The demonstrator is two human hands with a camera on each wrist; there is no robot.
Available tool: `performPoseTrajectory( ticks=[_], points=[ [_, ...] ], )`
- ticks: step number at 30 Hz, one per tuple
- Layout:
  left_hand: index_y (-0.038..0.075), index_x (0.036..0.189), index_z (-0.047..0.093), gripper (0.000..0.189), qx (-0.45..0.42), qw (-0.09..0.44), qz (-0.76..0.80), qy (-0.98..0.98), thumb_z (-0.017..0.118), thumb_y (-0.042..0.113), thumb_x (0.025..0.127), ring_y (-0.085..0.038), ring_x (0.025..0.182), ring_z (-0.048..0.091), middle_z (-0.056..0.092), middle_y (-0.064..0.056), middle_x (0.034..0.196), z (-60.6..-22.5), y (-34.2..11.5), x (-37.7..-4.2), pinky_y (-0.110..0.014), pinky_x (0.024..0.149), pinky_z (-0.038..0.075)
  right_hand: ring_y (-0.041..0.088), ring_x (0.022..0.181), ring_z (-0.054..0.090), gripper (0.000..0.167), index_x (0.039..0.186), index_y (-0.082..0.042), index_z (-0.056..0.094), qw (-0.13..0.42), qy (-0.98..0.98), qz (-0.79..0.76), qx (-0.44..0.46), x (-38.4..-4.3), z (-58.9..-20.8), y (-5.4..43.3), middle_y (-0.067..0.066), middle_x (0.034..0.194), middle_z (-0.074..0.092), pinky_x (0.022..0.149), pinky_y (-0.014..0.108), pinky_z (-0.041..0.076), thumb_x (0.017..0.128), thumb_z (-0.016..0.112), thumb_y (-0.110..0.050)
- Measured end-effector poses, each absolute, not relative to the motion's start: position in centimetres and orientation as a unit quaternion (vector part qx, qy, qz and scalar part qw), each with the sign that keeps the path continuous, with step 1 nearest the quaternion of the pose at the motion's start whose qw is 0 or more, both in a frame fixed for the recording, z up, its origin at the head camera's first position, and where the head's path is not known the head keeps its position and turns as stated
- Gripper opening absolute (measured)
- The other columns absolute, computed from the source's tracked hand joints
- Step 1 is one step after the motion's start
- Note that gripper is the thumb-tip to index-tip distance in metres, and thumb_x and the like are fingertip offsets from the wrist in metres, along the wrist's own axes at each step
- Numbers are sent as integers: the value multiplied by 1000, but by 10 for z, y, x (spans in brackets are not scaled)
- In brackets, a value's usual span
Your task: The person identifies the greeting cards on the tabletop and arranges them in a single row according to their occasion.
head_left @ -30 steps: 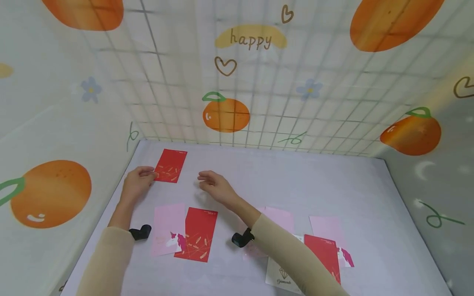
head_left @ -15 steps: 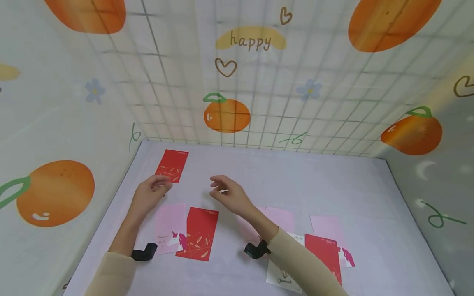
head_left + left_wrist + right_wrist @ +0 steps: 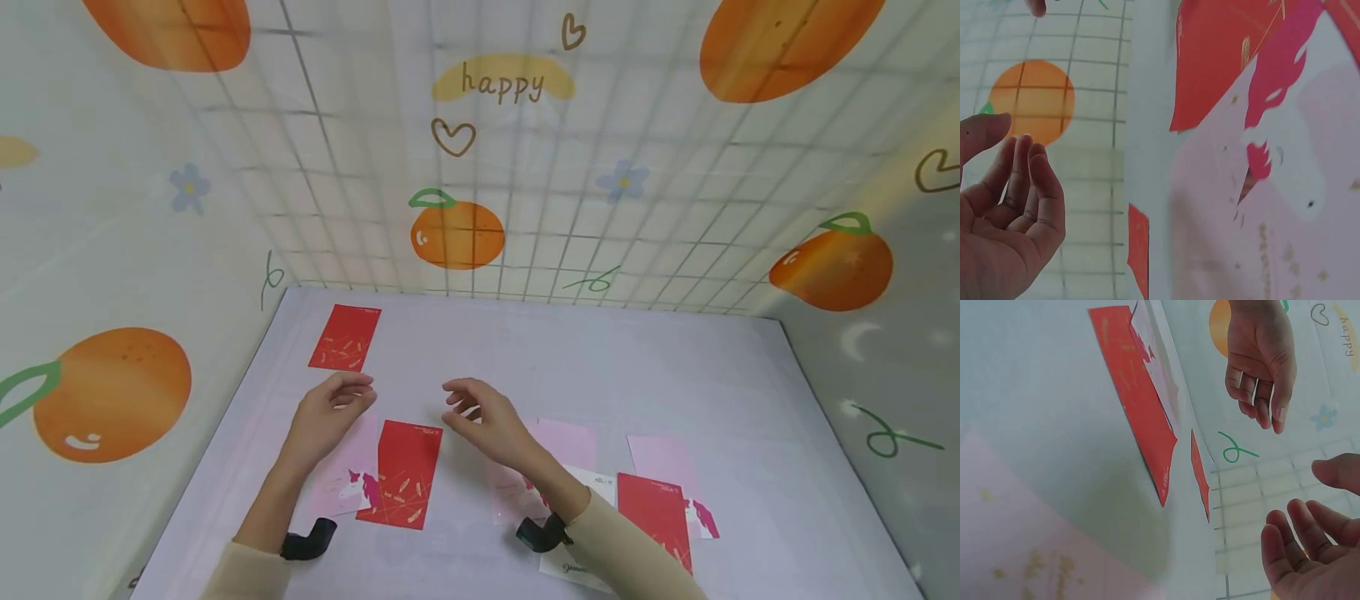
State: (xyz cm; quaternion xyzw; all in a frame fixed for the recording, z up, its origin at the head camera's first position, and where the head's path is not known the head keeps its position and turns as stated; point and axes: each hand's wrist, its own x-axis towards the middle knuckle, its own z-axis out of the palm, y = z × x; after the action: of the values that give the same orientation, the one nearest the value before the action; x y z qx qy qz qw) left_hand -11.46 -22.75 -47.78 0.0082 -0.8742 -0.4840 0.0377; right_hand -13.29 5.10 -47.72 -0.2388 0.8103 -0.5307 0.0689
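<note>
My left hand (image 3: 327, 417) hovers over the near-left part of the table with loosely bent fingers and holds nothing. Just beyond its fingertips lies a flat red card (image 3: 347, 333) with gold marks. Below the hand a pink unicorn card (image 3: 1210, 250) overlaps a second red card (image 3: 405, 475); the hand hides part of the pink one in the head view. My right hand (image 3: 491, 421) is raised to the right of that pair, fingers relaxed and slightly bent, nothing in its grasp. In the right wrist view both hands, the left one (image 3: 1261, 362) included, have bare palms.
Under the right forearm lie pink cards (image 3: 567, 442) and a white card (image 3: 577, 571) with dark lettering, partly hidden. Another red card (image 3: 652, 517) overlaps a pink unicorn card (image 3: 663, 458) farther right. Printed fabric walls (image 3: 675, 250) enclose the pale table (image 3: 780, 433).
Both hands have drawn back toward the person and to the right. The left hand has come away from the far red card, which stays at the back left.
</note>
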Motion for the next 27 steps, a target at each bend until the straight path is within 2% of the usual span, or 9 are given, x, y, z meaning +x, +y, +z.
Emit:
performPoseTrajectory(
  ticks=[7, 10, 16, 22, 27],
  points=[
    [14, 122, 65, 36, -9, 31, -509, -860, 74, 31, 92, -20, 99, 68, 69, -1, 112, -479, -213, -102, -32, 81, 57, 10, 96, 62, 40, 130, -16, 59, 59, 810, -533, -238, -119, -480, 63, -7, 108, 62, 82, 33, 56, 92, 72, -15],
    [15, 122, 65, 36, -14, 26, -517, -855, 75, 30, 91, -19, 98, 68, 68, 0, 112, -479, -208, -99, -30, 81, 57, 10, 95, 62, 38, 128, -18, 60, 52, 811, -533, -235, -113, -480, 66, -9, 106, 62, 81, 33, 56, 92, 72, -15],
    [15, 121, 65, 35, -17, 13, -530, -848, 76, 28, 90, -18, 99, 68, 68, 0, 113, -485, -202, -95, -27, 82, 56, 13, 92, 63, 36, 127, -16, 60, 34, 811, -529, -247, -105, -483, 69, -4, 105, 63, 79, 33, 56, 93, 71, -16],
    [15, 121, 65, 36, -19, 8, -534, -845, 77, 28, 90, -19, 98, 68, 68, 0, 113, -488, -199, -95, -27, 81, 56, 10, 91, 62, 36, 126, -17, 60, 33, 814, -526, -242, -102, -489, 70, -4, 104, 63, 79, 34, 57, 92, 72, -15],
    [14, 121, 65, 35, -22, 8, -530, -847, 77, 25, 90, -18, 96, 68, 68, 0, 111, -487, -197, -95, -27, 80, 57, 12, 91, 62, 36, 127, -15, 60, 28, 812, -526, -250, -101, -490, 70, 6, 106, 65, 78, 39, 57, 93, 72, -15]
  ],
)
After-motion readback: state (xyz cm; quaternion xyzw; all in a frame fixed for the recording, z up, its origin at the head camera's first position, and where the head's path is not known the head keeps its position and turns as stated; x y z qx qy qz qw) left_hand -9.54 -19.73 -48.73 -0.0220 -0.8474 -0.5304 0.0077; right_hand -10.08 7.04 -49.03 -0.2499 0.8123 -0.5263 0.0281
